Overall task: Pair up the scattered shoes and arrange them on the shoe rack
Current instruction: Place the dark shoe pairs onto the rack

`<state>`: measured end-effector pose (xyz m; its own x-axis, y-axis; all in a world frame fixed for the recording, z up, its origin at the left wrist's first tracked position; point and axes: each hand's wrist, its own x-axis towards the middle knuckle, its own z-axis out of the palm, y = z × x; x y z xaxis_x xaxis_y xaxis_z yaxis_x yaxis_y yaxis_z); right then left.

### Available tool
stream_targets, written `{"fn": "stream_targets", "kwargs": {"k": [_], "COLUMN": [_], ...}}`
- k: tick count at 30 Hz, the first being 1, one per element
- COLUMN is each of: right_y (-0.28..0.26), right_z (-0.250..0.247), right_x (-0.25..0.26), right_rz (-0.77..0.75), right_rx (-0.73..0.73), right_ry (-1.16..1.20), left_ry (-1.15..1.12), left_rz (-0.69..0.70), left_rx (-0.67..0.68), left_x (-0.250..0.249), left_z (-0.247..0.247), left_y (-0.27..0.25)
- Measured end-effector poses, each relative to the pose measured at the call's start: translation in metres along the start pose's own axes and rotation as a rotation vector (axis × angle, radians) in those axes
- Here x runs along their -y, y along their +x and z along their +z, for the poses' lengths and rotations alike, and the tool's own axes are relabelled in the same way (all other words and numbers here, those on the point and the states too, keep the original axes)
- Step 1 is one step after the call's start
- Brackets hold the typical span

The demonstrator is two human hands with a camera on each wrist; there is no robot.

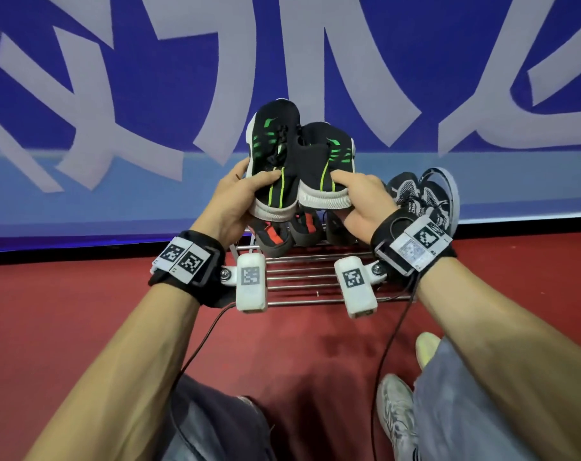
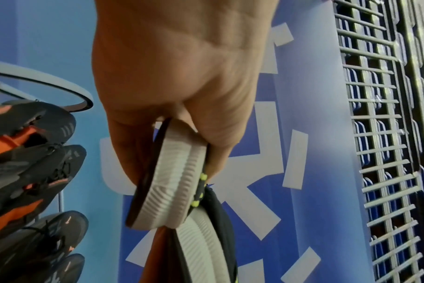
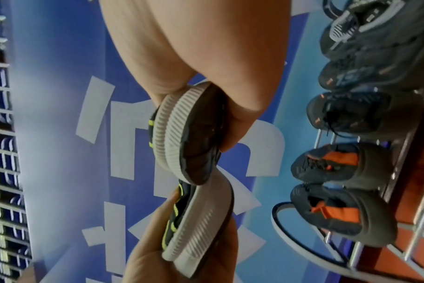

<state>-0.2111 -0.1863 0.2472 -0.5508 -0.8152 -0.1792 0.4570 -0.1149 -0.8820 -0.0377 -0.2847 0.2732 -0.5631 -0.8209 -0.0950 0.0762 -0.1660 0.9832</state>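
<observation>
A pair of black sneakers with green stripes is held above the shoe rack [image 1: 315, 281], heels toward the person: the left sneaker [image 1: 275, 154] is gripped at its heel by the left hand [image 1: 235, 201], the right sneaker [image 1: 325, 168] likewise by the right hand [image 1: 362, 201]. For a tidy placement, heels should be levelled, soles brought flat, and both lowered together onto free bars beside the orange-and-grey shoes [image 1: 285, 234]

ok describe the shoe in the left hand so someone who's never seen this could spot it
Above the metal shoe rack, against the blue wall, two matching black shoes are held up by their heels. The left hand grips the left shoe. Unlike the orange-marked shoes below, it has green stripes and a white sole.
</observation>
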Motion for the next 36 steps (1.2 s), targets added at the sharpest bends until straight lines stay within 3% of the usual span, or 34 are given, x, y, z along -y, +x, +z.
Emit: {"fn": "stream_targets", "kwargs": {"k": [6, 10, 21, 28, 36], "right_y": [-0.003, 0.0, -0.004, -0.002, -0.006], "right_z": [0.001, -0.006, -0.011, -0.012, -0.014], "right_x": [0.006, 0.013, 0.025, 0.021, 0.023], "right_rz": [0.032, 0.054, -0.07, -0.062, -0.055], "right_rx": [0.124, 0.232, 0.293, 0.211, 0.225], "right_ry": [0.201, 0.207, 0.207, 0.301, 0.289], "left_ry": [-0.115, -0.16, -0.139, -0.191, -0.126], "left_rz": [0.031, 0.072, -0.051, -0.01, 0.006], "left_rx": [-0.011, 0.002, -0.002, -0.05, 0.031], "left_x": [0.004, 0.004, -0.002, -0.002, -0.003], "left_z": [0.007, 0.015, 0.025, 0.031, 0.033], "left_y": [-0.004, -0.006, -0.011, -0.009, -0.008]}}
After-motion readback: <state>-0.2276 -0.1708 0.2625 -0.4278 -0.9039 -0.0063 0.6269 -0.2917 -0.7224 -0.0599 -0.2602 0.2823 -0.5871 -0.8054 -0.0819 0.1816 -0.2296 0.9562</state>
